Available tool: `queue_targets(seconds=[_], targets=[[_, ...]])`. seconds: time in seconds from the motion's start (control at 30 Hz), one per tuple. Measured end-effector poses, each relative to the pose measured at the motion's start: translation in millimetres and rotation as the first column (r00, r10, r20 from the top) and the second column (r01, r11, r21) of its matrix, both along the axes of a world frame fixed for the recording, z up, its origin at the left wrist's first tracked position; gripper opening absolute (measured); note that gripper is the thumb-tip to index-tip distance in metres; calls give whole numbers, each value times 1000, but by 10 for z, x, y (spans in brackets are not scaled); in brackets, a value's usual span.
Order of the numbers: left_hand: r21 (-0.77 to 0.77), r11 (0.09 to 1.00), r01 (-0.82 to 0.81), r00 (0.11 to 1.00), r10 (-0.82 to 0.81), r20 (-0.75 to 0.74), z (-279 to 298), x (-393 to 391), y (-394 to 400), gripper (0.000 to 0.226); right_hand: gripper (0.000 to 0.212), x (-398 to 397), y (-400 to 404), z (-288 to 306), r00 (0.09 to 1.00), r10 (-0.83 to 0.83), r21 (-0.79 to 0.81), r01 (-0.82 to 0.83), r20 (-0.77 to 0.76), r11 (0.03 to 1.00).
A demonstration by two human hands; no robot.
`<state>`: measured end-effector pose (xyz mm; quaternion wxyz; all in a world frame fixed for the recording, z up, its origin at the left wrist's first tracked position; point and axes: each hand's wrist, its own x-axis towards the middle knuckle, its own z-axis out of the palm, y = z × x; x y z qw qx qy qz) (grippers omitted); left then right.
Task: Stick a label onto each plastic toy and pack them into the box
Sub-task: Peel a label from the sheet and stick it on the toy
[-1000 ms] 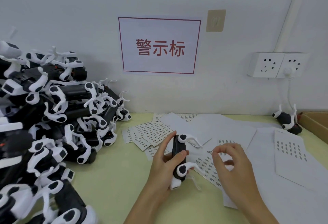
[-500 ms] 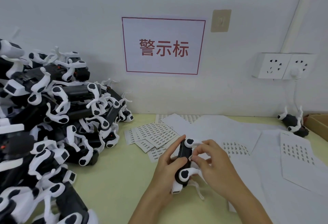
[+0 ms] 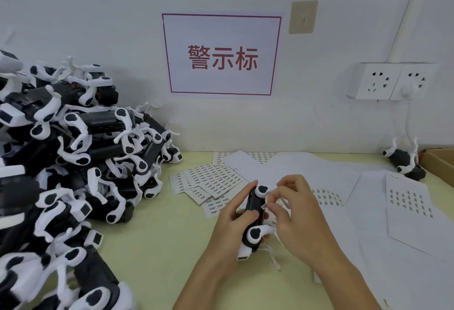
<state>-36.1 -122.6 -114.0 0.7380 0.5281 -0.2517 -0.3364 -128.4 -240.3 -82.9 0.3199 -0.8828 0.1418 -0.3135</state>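
A black-and-white plastic toy is upright in my left hand, whose fingers curl round its black body above the yellow-green table. My right hand pinches a small label against the toy's right side. Label sheets lie just behind the toy. A corner of the cardboard box shows at the far right edge.
A big heap of unlabelled toys fills the left side. One toy lies at the back right beside the box. White backing sheets cover the right half of the table. A sign and wall sockets are behind.
My right hand came from the label sheets to the toy, and it now presses a label onto the toy's side. My left hand kept holding the toy.
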Motion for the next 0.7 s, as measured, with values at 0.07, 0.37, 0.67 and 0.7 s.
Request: queue_targets(seconds=[0.07,0.37,0.67,0.7], targets=[[15,999,-29,1000,29,-2,-12,2,-14,58,26,-5,-9,10,1000,0,-15,0,6,1000],[86,994,-67,997,63,47,-2,-26,-7,59,27,41,-13,9,997,27,78,-33,79,996],[56,996,-69,997,67,34,38,-24,17,49,26,-13,-119,85,993,114,140,-113,2,984],[60,996,-67,997,65,34,34,-20,15,49,25,-16,-129,94,993,113,111,-110,-19,988]])
